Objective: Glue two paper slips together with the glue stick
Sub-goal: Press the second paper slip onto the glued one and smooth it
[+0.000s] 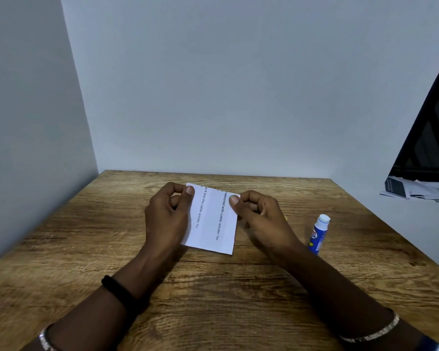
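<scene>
- The left hand [166, 219] is pinching the upper left corner of the paper slips [212, 221], thumb on top and fingers curled behind.
- The right hand [260, 219] is pinching the upper right edge of the same paper, thumb pressing on the printed face.
- The paper is being held just above the wooden worktop [86, 249], near its middle; whether it is one slip or two overlapping is unclear, though a faint seam is showing down its length.
- The glue stick [319, 234] is standing uncapped on the worktop to the right of the right hand, apart from it, its white glue showing at the top.
- A black band [119, 291] is sitting on the left wrist.
</scene>
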